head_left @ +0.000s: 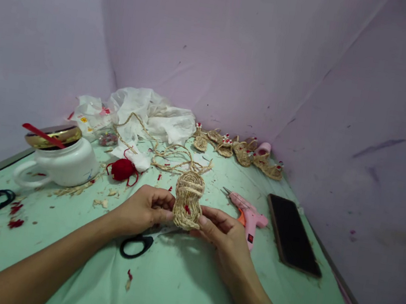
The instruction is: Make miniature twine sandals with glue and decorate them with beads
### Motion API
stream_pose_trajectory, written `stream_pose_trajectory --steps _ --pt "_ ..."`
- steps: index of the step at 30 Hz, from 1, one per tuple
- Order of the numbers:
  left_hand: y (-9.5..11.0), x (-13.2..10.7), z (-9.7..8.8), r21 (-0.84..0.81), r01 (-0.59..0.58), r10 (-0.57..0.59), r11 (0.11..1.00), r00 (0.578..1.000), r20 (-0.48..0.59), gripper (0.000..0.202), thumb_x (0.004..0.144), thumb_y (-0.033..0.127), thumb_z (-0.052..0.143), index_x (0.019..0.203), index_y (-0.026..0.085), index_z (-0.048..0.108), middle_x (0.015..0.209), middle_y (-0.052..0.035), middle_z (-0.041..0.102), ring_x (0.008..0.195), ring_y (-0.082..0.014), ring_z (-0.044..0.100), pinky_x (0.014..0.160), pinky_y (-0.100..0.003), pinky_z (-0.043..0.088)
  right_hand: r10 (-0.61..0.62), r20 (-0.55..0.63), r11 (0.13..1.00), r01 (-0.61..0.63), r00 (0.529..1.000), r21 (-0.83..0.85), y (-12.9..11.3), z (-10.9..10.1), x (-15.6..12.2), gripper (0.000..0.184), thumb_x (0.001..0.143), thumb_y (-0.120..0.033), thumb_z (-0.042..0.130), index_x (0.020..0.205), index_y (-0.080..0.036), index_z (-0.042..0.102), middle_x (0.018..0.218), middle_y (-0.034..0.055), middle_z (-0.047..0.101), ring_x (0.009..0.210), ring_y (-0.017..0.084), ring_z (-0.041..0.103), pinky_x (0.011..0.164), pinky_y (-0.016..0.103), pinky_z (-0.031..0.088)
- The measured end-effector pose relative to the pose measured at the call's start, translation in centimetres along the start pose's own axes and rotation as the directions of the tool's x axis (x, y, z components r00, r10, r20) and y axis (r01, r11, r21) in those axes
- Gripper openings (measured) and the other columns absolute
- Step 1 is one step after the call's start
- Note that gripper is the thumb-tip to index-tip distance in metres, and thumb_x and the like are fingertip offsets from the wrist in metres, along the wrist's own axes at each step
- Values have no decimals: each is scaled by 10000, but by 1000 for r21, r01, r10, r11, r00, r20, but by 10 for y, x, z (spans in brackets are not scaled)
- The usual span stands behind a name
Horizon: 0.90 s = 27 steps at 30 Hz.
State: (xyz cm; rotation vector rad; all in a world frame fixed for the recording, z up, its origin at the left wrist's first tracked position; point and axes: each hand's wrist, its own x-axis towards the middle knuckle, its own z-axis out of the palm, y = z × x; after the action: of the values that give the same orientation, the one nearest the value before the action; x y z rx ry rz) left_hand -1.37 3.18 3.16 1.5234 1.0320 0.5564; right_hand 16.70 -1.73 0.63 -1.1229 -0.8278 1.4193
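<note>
Pinching the woven slipper [188, 201] at opposite edges, the left hand [144, 209] and right hand [228, 236] have fingers closed on it, a pink glue gun [250, 214] to its right.

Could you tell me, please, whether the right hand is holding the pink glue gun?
No, the pink glue gun lies on the green tabletop, while the right hand holds the coiled tan rope piece.

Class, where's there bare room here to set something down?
Mostly bare: the near green cloth between left forearm and right forearm, right of the black handle loop; also the strip between right forearm and phone. Crowded: the left side, with cup and red yarn; the back, with plastic bag and woven pieces.
</note>
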Motion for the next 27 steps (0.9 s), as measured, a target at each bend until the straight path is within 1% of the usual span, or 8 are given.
stream_pose_trajectory --steps 4,9,12,16,19,23,27 --pt "-2 0 -1 2 -8 8 1000 1000 5 110 635 211 595 696 120 586 504 65 446 453 -50 335 428 -177 247 12 5 1000 -12 1000 0 2 -2 1 303 568 -325 777 800 -151 689 720 53 715 624 174 654 620 293 532" --pt "-3 2 -1 3 -16 16 1000 1000 21 123 640 220 589 705 116 585 511 66 439 459 -51 331 433 -177 247 40 -33 999 -39 999 24 0 -1 0 308 537 -321 790 767 -144 689 705 49 707 618 176 646 611 298 531" --pt "-2 1 0 27 -16 15 999 999 33 128 643 231 585 701 116 579 511 69 438 466 -52 336 442 -177 258 31 -26 999 -30 999 31 -1 1 1 303 549 -348 780 747 -135 693 695 54 705 598 171 640 573 281 529" --pt "-2 0 1 37 -33 31 999 998 48 137 653 249 579 696 119 575 534 65 445 485 -55 339 457 -177 267 31 -27 999 -30 999 16 0 0 3 298 545 -373 779 709 -141 692 651 37 700 552 149 627 526 255 525" --pt "-1 -1 0 50 -36 33 998 998 51 126 662 249 575 692 126 577 525 69 437 476 -54 326 449 -176 255 27 -27 1000 -27 999 6 2 -1 5 295 547 -376 777 709 -145 689 646 30 701 542 139 624 523 248 526" --pt "0 -2 -1 71 -22 19 997 999 39 137 667 250 565 707 122 593 545 57 462 486 -58 339 450 -177 262 19 -20 1000 -19 1000 9 4 -3 5 285 559 -375 770 710 -147 691 629 30 702 539 141 630 525 249 528" --pt "-4 0 -1 90 -8 5 996 1000 27 146 680 252 553 717 117 595 524 60 435 470 -57 325 443 -181 254 0 4 1000 0 1000 12 2 -3 4 268 584 -368 755 731 -152 696 648 38 708 551 150 640 541 265 534"
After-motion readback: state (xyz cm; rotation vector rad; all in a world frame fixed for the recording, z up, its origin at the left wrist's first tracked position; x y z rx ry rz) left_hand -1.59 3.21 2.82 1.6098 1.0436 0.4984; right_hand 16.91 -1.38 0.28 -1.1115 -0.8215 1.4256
